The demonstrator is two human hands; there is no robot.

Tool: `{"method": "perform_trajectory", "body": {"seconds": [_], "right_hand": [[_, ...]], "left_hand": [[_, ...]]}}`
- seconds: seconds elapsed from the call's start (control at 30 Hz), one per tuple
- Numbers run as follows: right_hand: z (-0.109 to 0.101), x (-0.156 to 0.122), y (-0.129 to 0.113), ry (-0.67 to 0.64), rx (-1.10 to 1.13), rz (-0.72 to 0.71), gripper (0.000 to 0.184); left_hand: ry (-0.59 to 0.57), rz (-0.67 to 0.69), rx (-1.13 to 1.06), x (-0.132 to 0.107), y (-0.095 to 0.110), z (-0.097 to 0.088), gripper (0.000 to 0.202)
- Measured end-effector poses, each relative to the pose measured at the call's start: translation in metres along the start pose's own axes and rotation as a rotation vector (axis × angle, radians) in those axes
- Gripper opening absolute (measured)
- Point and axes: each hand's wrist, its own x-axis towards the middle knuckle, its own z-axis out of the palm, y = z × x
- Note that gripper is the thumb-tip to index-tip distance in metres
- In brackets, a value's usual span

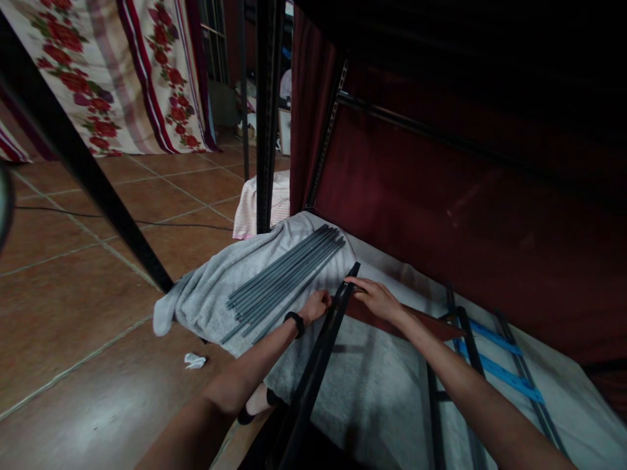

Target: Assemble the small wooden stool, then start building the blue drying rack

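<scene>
Left hand (pixel 316 306) curls beside black bar (pixel 326 339); right hand (pixel 376 297) touches it; grips unclear. Grey rods (pixel 289 274) lie beyond left hand.

Dark bar (pixel 319 359) divided left grip (pixel 316 307) from right grip (pixel 376 299)

Grey rods (pixel 287 277) lay low beyond the left grip, leaving passage above; farther off stood a black post (pixel 267 130). Red cloth (pixel 401 196) walled the right grip's far side.

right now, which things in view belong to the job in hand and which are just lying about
Likely in the job:
black bar, between left hand and right hand
grey rods, near the left hand

Apparently just lying about:
crumpled white scrap
black cable
</scene>
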Motion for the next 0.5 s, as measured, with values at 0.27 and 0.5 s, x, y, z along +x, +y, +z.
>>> {"method": "perform_trajectory", "body": {"seconds": [0.27,0.5], "right_hand": [[0.005,0.004,0.001,0.020,0.013,0.027,0.057],[0.002,0.000,-0.006,-0.018,-0.172,0.091,0.064]], "left_hand": [[-0.025,-0.001,0.125,0.005,-0.001,-0.003,0.013],[-0.056,-0.023,0.261,0.002,0.011,-0.003,0.007]]}}
